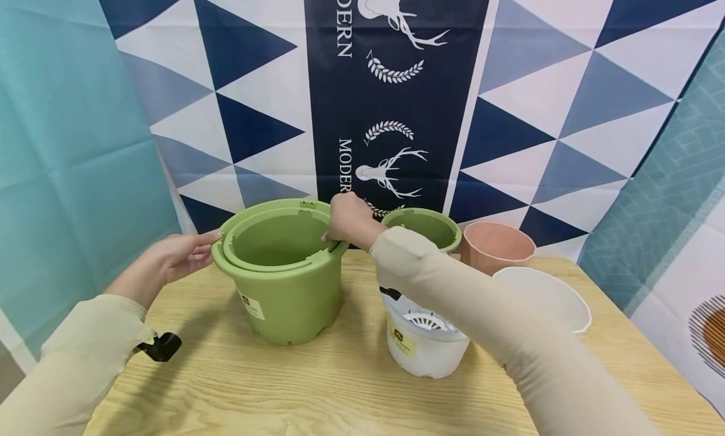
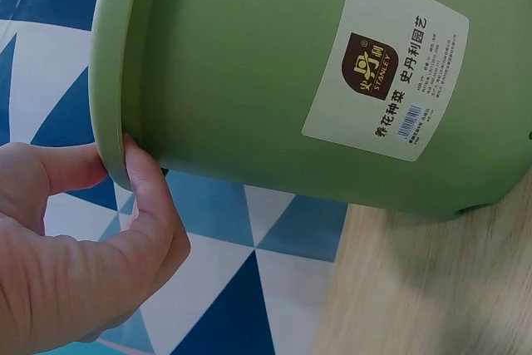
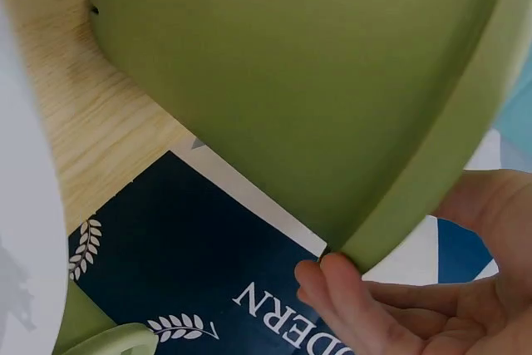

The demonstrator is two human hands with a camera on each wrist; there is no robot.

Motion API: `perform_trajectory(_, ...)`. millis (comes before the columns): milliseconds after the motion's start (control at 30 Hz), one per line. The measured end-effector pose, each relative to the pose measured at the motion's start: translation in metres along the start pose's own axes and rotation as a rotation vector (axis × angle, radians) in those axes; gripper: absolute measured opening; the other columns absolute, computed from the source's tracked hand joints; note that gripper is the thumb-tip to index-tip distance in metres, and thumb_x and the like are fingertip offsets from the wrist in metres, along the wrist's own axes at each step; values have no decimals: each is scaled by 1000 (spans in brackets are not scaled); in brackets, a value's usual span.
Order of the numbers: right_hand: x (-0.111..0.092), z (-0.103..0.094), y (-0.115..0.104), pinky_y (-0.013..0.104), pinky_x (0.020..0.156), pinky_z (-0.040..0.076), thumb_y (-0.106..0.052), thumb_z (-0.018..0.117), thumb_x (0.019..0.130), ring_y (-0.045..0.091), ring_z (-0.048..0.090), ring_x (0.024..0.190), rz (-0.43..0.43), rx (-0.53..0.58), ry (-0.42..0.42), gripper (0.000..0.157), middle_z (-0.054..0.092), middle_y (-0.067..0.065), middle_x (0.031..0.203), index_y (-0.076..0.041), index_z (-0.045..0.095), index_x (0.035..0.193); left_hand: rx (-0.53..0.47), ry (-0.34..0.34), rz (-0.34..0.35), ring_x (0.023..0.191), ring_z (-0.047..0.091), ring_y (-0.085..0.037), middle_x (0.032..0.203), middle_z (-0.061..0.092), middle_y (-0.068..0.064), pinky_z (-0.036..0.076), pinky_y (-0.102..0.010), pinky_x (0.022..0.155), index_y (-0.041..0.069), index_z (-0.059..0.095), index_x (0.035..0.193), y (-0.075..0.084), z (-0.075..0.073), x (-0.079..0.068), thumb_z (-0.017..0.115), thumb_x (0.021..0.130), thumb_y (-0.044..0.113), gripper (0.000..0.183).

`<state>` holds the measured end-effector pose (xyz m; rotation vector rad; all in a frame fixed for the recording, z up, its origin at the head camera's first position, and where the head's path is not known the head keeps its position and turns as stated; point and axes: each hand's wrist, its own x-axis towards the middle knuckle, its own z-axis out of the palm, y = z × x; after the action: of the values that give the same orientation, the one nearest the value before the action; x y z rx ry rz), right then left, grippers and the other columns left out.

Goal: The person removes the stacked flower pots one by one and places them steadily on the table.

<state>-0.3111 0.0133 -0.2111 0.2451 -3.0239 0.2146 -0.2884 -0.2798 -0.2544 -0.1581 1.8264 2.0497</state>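
A large green flowerpot (image 1: 289,304) stands upright at the left middle of the table. Nested inside it is a slightly smaller green pot (image 1: 270,238), whose rim sits just within the outer one. My left hand (image 1: 181,257) pinches the outer rim at the left, thumb on top and fingers underneath, as the left wrist view shows. A white label (image 2: 391,64) is on the outer pot's side. At the right of the rim, my right hand (image 1: 352,217) grips the edge, its fingertips curled under the lip in the right wrist view.
Right of the green pots, a white pot (image 1: 427,354) with a slotted insert stands in front of another green pot (image 1: 425,225). A pinkish-orange pot (image 1: 495,244) and a white bowl-like container (image 1: 546,294) are farther right. A patterned cloth (image 1: 391,96) hangs behind the wooden table (image 1: 272,392).
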Motion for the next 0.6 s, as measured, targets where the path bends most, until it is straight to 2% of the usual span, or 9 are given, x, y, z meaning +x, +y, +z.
perform_trajectory(67,2,2,-5,32,74,61,-36,86,70,20,66,92,-1,-31,-1,48,68,8,106,-7,67,103,-4,7,5,75,63,-3,84,60,1,57,-11,71,10,56,91,-1,0,-1,55,98,14,8)
perform_trajectory(267,9,8,-16,26,59,60,-13,75,76,15,66,86,36,-154,25,29,68,5,107,-10,68,103,-24,20,14,76,62,-3,86,59,1,57,-11,72,8,48,103,-4,3,0,54,98,13,9)
perform_trajectory(400,12,13,-26,28,61,62,-11,63,87,14,69,89,40,-214,53,17,70,3,109,-12,70,103,-18,27,21,77,61,-2,86,59,2,56,-11,72,7,46,108,-4,1,1,54,98,14,15)
perform_trajectory(533,13,19,-33,33,59,63,-13,47,99,17,71,90,30,-304,86,25,71,2,108,-14,72,103,-14,31,27,77,61,-2,87,59,3,56,-11,73,7,44,109,-3,2,0,54,98,14,17)
perform_trajectory(600,14,21,-35,34,57,62,-11,49,98,20,71,87,34,-347,80,24,72,2,108,-14,72,102,-15,33,26,78,61,-2,87,59,2,56,-11,74,6,44,110,-2,4,0,55,98,13,18)
